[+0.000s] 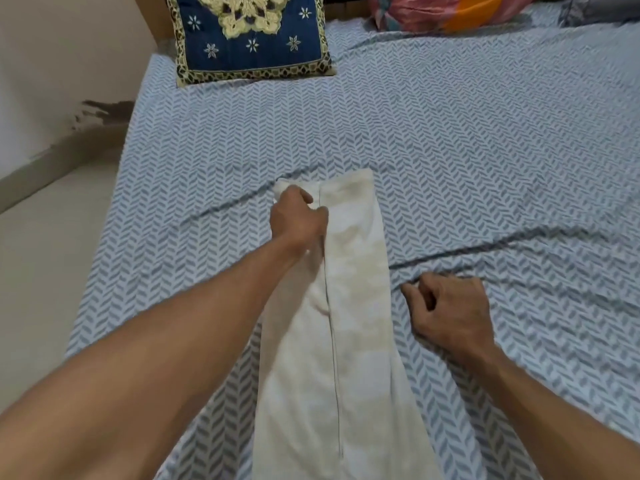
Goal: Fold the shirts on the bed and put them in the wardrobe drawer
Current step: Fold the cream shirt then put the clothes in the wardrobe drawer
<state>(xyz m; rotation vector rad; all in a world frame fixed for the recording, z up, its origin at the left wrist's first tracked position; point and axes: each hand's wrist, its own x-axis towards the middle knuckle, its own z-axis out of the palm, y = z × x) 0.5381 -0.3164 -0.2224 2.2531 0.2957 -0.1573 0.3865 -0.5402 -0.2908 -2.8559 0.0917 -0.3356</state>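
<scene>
A white shirt [356, 306] lies on the bed [485, 150], folded into a long narrow strip that runs away from me. A seam line runs down its middle. My left hand [299, 216] reaches to the strip's far left part, and its curled fingers grip the cloth there. My right hand [450, 313] rests on the sheet just right of the strip, about halfway along. Its fingers are loosely curled and hold nothing. No wardrobe or drawer is in view.
A blue cushion [251, 32] with a cream flower pattern stands at the bed's head. A pink and orange bundle of cloth [450, 12] lies at the far right. The floor [41, 271] and wall run along the bed's left edge.
</scene>
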